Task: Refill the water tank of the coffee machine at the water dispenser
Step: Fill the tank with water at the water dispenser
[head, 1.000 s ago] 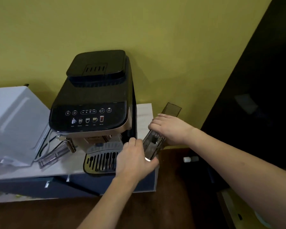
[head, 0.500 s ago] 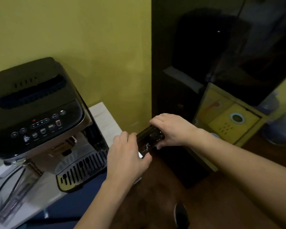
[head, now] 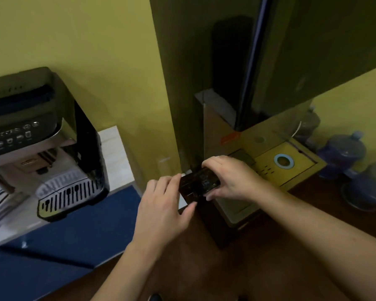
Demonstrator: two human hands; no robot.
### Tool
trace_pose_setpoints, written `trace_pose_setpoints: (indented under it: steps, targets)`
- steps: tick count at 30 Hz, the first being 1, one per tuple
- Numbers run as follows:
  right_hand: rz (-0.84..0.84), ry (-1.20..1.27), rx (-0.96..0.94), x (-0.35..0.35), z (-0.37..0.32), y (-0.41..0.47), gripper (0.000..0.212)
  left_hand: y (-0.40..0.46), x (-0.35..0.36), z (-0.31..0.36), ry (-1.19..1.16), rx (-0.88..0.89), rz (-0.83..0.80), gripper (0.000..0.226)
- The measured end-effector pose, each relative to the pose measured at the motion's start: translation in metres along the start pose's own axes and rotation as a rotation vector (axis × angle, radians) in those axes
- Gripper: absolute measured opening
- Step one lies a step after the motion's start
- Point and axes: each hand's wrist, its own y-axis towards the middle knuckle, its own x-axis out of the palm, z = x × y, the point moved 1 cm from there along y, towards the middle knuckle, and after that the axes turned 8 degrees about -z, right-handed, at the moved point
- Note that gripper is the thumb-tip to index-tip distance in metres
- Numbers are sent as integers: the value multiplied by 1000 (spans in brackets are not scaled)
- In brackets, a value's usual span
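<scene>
The dark see-through water tank (head: 197, 184) is out of the coffee machine (head: 39, 140) and held in the air between both hands. My right hand (head: 232, 178) grips its top from the right, fingers curled over it. My left hand (head: 165, 205) holds its near left end, thumb under it. The black and silver coffee machine stands on the counter at the left. The water dispenser (head: 267, 161), a low yellowish box with a blue ring on top, sits just behind and to the right of the tank.
A tall dark cabinet (head: 237, 61) rises behind the dispenser. Several large blue water bottles (head: 343, 157) stand on the brown floor at the right. The pale counter (head: 115, 157) has blue drawer fronts (head: 74, 235) below. A yellow wall is behind.
The tank has come out of the machine's right side and moved right with both hands. The view has swung right, bringing the dispenser and bottles into sight.
</scene>
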Motion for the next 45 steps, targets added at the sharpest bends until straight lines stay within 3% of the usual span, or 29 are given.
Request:
trace_pose_setpoints:
  steps: [5,11,18,23,29,35,45]
  targets:
    - [34,105,-47,-14,43,-39,75,4,2,59,-63,8,13,69]
    - [76,171,30,-9,93,-65,76,34,5,107,-17,104,-17,70]
    - [150,241,103,20,138,-88,98,77,20,150,25,102,-69,69]
    - [156,377,131,51,178,-97,82,112,43,201,187,13,-114,68]
    - [-35,633,169,76,242,-116,75,155,66,265,289,-113,-270,65]
    - [-157,924,224,87,266,-116,83,184,78,311,424,-153,-381,48]
    - [-474,1184,271,105,284,-91,90,234,101,331,655,-177,-622,47]
